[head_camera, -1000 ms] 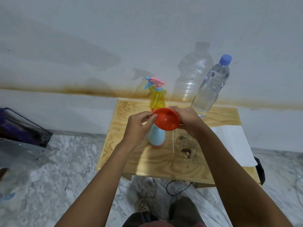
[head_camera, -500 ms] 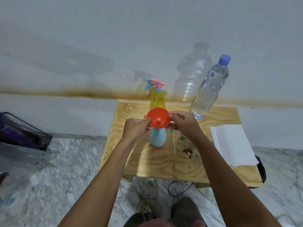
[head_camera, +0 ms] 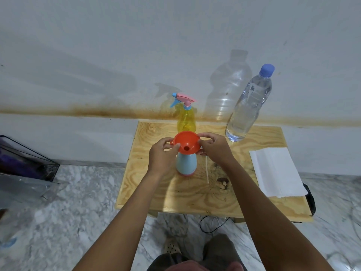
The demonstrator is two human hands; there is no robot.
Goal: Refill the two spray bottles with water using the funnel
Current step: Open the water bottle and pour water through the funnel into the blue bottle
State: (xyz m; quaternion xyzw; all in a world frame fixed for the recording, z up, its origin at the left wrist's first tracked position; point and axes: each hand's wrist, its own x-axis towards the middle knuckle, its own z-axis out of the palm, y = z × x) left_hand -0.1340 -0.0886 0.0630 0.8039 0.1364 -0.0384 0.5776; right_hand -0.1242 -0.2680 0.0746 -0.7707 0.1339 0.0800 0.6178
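Orange funnel (head_camera: pixel 186 142) sat upright in the neck of the blue spray bottle (head_camera: pixel 186 163), spout down, bowl open toward the camera. The blue spray bottle stood on the plywood table (head_camera: pixel 175 194). L hand (head_camera: pixel 161 155) pinched the funnel rim on the bottle's left side w/ thumb & fingertips. R hand (head_camera: pixel 214 148) pinched the rim on the bottle's right side the same way. A bit of pink showed under R hand's fingers; couldn't tell what it was.

Yellow spray bottle (head_camera: pixel 186 120), pink & blue trigger head on, stood just behind the blue one. Water bottle (head_camera: pixel 248 106), blue cap on, stood behind it & well to its right. Thin white tube (head_camera: pixel 207 171) was just right of it, white paper (head_camera: pixel 275 171) further right. Wire basket (head_camera: pixel 25 157) was far to its left.
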